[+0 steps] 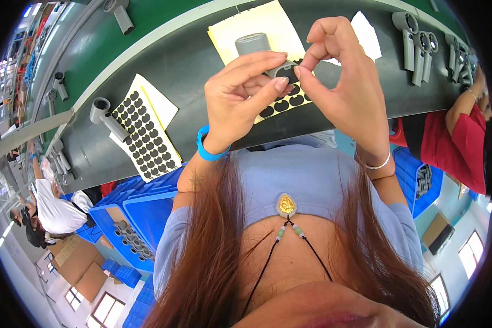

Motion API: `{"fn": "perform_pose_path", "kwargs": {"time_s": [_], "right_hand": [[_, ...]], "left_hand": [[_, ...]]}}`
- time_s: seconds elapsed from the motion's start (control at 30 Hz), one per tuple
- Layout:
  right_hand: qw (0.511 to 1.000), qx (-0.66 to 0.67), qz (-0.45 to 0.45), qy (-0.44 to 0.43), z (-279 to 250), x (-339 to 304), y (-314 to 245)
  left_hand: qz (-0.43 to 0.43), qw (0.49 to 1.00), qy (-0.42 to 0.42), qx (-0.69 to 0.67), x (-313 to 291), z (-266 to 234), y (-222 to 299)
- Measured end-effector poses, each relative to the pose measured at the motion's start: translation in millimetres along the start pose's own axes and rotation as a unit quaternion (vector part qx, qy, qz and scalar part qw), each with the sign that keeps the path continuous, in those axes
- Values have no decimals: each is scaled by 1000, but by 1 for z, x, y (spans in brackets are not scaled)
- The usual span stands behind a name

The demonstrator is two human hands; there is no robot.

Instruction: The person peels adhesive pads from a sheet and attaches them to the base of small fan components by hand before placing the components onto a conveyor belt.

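Note:
My left hand [229, 101] is closed around a grey plastic housing [251, 44], which looks like one of the handheld fan bodies on the bench; fingers hide its middle. Its end faces my right hand [347, 82], whose thumb and forefinger pinch the edge of a small black sticker [290, 74] there. Under both hands lies a yellowish backing sheet [224, 35] with rows of black stickers [296, 99], partly covered by my fingers.
Left on the dark bench [186, 117] are another sticker sheet [147, 131] and a grey fan body [108, 117]. More fan bodies [415, 46] stand at the right, near a person in red [456, 134]. Blue crates [128, 229] with grey parts sit below the bench.

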State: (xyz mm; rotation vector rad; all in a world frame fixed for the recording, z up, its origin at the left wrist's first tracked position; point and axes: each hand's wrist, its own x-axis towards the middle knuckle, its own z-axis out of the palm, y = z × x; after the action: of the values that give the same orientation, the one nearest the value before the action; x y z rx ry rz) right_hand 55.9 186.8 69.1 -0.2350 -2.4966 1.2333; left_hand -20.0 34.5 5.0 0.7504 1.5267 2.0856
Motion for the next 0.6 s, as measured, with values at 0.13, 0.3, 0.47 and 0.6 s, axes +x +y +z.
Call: {"fn": "perform_pose_path", "kwargs": {"time_s": [0.13, 0.3, 0.47, 0.6], "right_hand": [[999, -37, -23, 20, 4, 6, 2], [997, 58, -10, 41, 11, 12, 30], [989, 112, 88, -38, 33, 11, 70], [991, 87, 88, -54, 50, 16, 94]], "left_hand": [[-9, 1000, 2, 4, 2, -6, 3], [-23, 999, 21, -19, 5, -15, 15], [-9, 1000, 19, 1, 33, -30, 16], [104, 984, 5, 142, 102, -45, -11]]}}
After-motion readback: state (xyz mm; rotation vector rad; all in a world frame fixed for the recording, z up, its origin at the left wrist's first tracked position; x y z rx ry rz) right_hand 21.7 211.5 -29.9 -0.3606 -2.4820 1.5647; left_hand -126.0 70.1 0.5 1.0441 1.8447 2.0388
